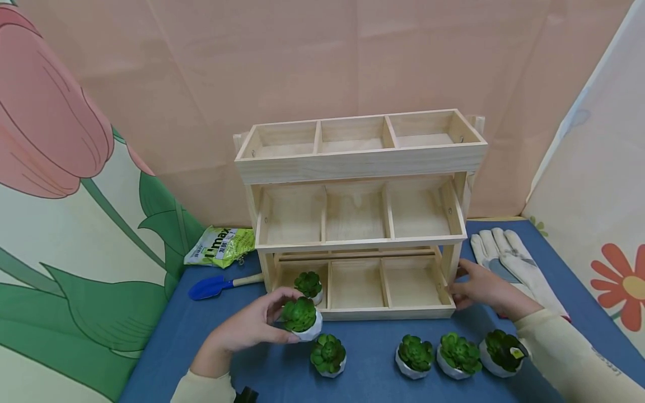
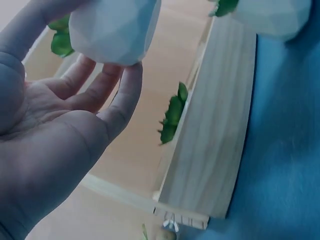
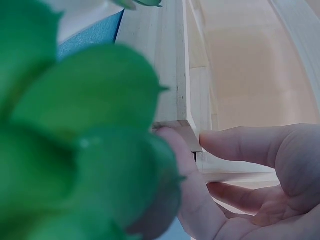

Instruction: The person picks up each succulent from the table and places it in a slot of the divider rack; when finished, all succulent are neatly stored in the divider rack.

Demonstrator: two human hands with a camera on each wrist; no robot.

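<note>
With 12 o'clock pointing away from the person in the head view, the left hand (image 1: pixel 247 324) grasps a plant (image 1: pixel 300 316), thumb and fingers closed about its white pot (image 2: pixel 112 32), just in front of the rack (image 1: pixel 360 162). The relation that seems to matter most is grip to bottom tray (image 1: pixel 388 314): its left compartment, holding a second plant (image 1: pixel 307 284), lies at 12 o'clock, its middle compartment (image 1: pixel 356 284) at about 2. The held plant's axis stands roughly upright, leaves uppermost; any slight lean cannot be told. The left hand is the nearer one, reaching in from 8 o'clock with its thumb on the near side.

The right hand (image 1: pixel 477 286), at 3 o'clock from that grip, comes in from 4 and pinches the tray's right front corner. A lone plant (image 1: pixel 328 354) stands at 5 o'clock; three more plants (image 1: pixel 458 354) stand between 3 and 4.
</note>
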